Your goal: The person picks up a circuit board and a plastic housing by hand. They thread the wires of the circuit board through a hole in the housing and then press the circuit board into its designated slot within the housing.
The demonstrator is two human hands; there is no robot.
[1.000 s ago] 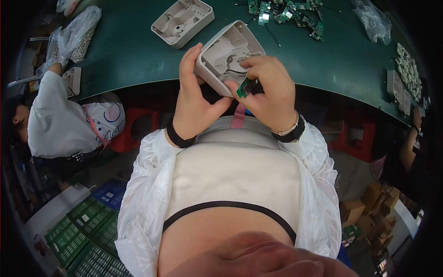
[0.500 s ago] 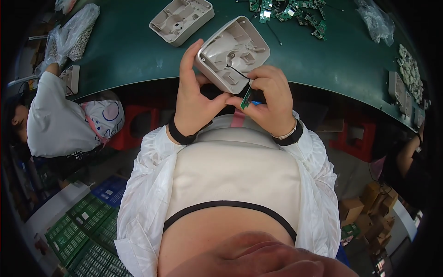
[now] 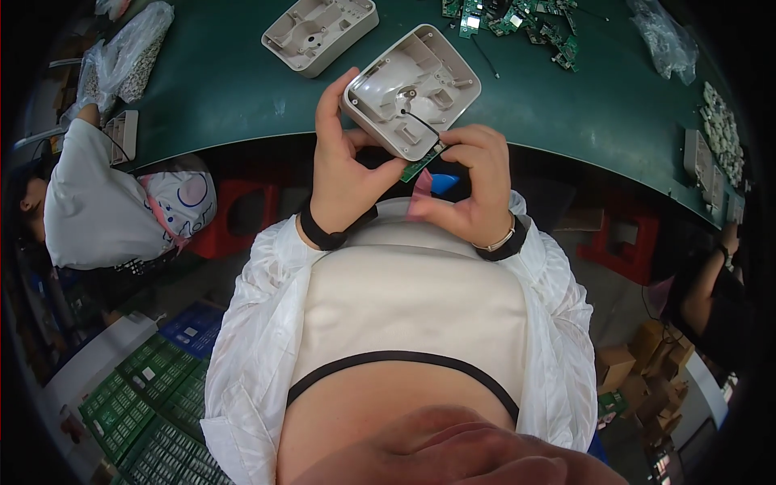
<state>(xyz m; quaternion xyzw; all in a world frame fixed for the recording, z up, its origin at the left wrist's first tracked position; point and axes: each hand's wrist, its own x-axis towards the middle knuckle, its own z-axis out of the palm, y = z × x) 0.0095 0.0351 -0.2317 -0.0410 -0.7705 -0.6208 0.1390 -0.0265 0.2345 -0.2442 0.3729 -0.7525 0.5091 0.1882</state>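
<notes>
My left hand (image 3: 343,174) holds a light grey plastic housing (image 3: 380,141) by its left side, hollow side up, with its thumb below the near corner. Screw posts, ribs and a smooth rounded recess show inside. A thin black cable (image 3: 422,123) runs from a hole in the recess over the near right edge to a small green circuit board (image 3: 417,168). That board sits under the near edge, at my left thumb tip, partly hidden. My right hand (image 3: 477,182) has its fingers curled on the cable's end by the board, its thumb lower down and apart from them.
A second grey housing (image 3: 319,36) lies on the green table (image 3: 234,97). Behind stand heaped circuit boards (image 3: 513,18) and a clear plastic bag (image 3: 664,40). Small pale parts (image 3: 718,129) lie at right. Co-workers sit on both sides, near red stools (image 3: 242,212). Green crates (image 3: 153,380) stand lower left.
The circuit board has gone from between my right thumb and fingers to beneath the housing's near edge, at my left thumb. My right thumb has dropped away from it. The housing has turned slightly.
</notes>
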